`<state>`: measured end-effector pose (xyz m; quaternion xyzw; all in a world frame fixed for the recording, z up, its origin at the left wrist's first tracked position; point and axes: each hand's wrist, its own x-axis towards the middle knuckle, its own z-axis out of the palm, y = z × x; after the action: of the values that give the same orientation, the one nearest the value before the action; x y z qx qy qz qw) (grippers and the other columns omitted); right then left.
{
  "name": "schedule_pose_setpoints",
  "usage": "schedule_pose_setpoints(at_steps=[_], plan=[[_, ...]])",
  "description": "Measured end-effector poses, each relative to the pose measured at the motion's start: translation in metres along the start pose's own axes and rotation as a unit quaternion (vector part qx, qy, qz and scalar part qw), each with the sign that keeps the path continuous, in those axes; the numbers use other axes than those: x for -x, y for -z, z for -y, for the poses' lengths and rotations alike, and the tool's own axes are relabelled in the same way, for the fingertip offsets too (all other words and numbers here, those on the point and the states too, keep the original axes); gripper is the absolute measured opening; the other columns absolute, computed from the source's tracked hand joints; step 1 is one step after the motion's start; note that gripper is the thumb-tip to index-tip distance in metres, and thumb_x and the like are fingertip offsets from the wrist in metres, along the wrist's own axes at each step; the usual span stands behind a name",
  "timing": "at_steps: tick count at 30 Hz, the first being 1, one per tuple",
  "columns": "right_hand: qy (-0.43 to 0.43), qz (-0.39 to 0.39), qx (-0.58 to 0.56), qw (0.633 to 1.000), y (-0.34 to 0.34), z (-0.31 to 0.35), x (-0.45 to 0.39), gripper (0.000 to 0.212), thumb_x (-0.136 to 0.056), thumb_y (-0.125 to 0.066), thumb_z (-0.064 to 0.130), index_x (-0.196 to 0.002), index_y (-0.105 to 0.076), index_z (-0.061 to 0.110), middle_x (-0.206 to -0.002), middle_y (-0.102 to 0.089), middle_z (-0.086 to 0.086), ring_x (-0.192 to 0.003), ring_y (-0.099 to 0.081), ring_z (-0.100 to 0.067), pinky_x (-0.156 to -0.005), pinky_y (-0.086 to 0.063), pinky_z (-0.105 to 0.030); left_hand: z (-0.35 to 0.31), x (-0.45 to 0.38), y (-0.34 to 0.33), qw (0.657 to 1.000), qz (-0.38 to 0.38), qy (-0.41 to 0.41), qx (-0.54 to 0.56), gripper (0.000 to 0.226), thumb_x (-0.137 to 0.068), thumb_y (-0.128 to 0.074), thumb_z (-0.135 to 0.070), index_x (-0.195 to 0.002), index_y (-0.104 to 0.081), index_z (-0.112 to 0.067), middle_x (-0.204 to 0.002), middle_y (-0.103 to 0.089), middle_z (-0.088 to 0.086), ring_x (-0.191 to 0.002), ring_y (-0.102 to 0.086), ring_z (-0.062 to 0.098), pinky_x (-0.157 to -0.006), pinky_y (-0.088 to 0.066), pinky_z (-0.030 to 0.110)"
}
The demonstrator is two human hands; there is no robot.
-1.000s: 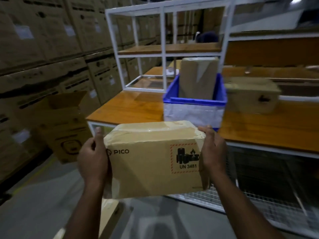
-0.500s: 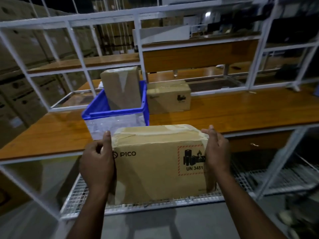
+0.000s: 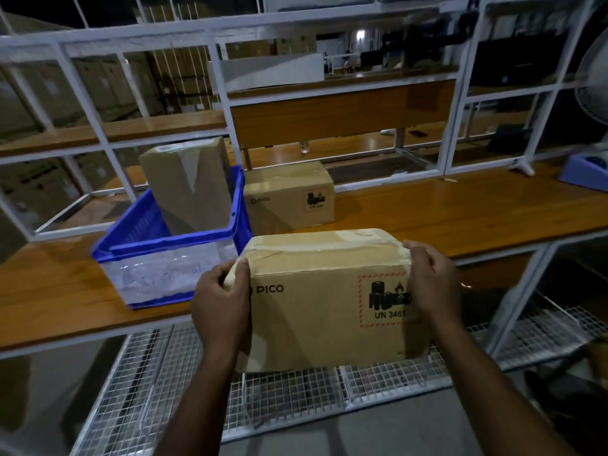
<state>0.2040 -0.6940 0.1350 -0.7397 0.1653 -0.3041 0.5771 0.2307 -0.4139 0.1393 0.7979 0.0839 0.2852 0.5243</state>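
Note:
I hold a brown cardboard box (image 3: 322, 297) marked PICO and UN 3481 in front of me, at the front edge of the wooden workbench (image 3: 460, 212). My left hand (image 3: 220, 307) grips its left end with the thumb on the front face. My right hand (image 3: 431, 284) grips its right end. A blue crate (image 3: 171, 245) stands on the bench to the left, with a tall taped carton (image 3: 190, 182) upright inside it. A second PICO box (image 3: 289, 195) sits on the bench behind the crate's right side.
White metal frame uprights (image 3: 223, 93) and a wooden shelf (image 3: 115, 130) rise behind the bench. A wire mesh shelf (image 3: 296, 393) runs below the bench top. A fan (image 3: 592, 77) and a pale blue device (image 3: 585, 172) stand at the far right.
The view has swung right along the bench and come closer. The held box now sits to the right of the blue crate, still gripped by both hands.

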Motion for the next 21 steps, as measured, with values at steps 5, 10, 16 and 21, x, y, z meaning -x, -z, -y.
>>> schedule_pose_setpoints(at_steps=[5,10,16,21], plan=[[-0.013,0.014,0.028,0.999,-0.031,-0.019,-0.051,0.03,-0.102,-0.043,0.043,-0.115,-0.065,0.028,-0.09,-0.07,0.001,-0.078,-0.068,-0.02,-0.06,-0.054,-0.04,0.012,-0.039,-0.045,1.0,0.019,0.011,-0.004,0.036,-0.096,-0.058,-0.047,-0.117,-0.073,-0.022,-0.107,-0.072,-0.001,-0.094,-0.065,0.016,-0.083,-0.056,0.042],[-0.035,0.043,0.039,0.998,-0.064,-0.031,-0.1,0.032,-0.102,-0.043,0.039,-0.125,-0.062,0.028,-0.103,-0.068,0.003,-0.088,-0.067,-0.019,-0.063,-0.055,-0.041,0.022,-0.079,-0.081,0.998,0.048,0.01,-0.035,0.038,-0.101,-0.053,-0.043,-0.127,-0.068,-0.02,-0.114,-0.071,0.003,-0.1,-0.064,0.018,-0.089,-0.055,0.045],[-0.087,0.073,0.026,0.993,-0.091,-0.043,-0.142,0.033,-0.104,-0.04,0.034,-0.133,-0.056,0.03,-0.113,-0.063,0.001,-0.092,-0.064,-0.021,-0.058,-0.048,-0.032,0.036,-0.107,-0.119,0.994,0.065,0.002,-0.083,0.04,-0.104,-0.051,-0.037,-0.136,-0.061,-0.015,-0.123,-0.069,0.007,-0.109,-0.063,0.023,-0.089,-0.048,0.036],[-0.1,0.096,0.039,0.99,-0.112,-0.06,-0.166,0.034,-0.102,-0.043,0.032,-0.135,-0.052,0.034,-0.126,-0.058,0.0,-0.102,-0.061,-0.023,-0.072,-0.057,-0.043,0.055,-0.121,-0.143,0.99,0.085,0.0,-0.113,0.048,-0.103,-0.051,-0.039,-0.143,-0.055,-0.014,-0.133,-0.065,0.009,-0.113,-0.064,0.024,-0.095,-0.052,0.042]])
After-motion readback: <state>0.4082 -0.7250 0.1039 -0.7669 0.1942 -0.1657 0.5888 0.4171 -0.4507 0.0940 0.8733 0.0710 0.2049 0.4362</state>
